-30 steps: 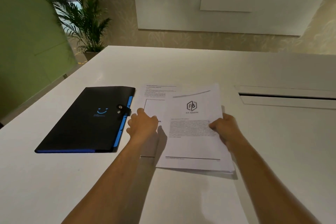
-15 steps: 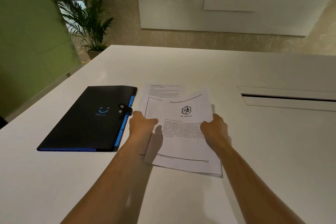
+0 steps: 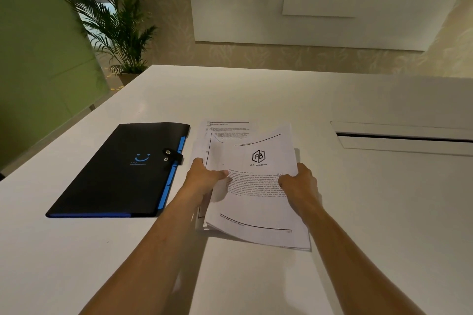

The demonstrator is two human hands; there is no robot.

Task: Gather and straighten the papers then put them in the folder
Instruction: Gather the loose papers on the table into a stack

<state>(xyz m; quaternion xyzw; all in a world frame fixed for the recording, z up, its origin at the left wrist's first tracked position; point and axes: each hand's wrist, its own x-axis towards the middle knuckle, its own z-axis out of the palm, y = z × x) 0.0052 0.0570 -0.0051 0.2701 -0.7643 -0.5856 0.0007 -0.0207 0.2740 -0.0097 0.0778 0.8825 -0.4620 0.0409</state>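
Note:
A loose stack of white printed papers [image 3: 256, 202] lies in front of me on the white table [image 3: 256, 94], the top sheet showing an "A.B. Industries" logo. My left hand [image 3: 203, 178] grips the stack's left edge, thumb on top. My right hand [image 3: 298, 181] grips the right edge. The sheets are uneven, and one page [image 3: 225, 129] sticks out at the far left corner. A black folder [image 3: 120, 171] with blue edge tabs and a snap strap lies closed just left of the papers.
A long cable slot [image 3: 404, 137] is cut into the table to the right. A potted palm [image 3: 115, 25] and a green partition [image 3: 38, 59] stand beyond the table's left edge.
Both hands have drawn closer together on the stack's sides, and the top sheet has slid left over the sheets beneath it. The folder has not moved.

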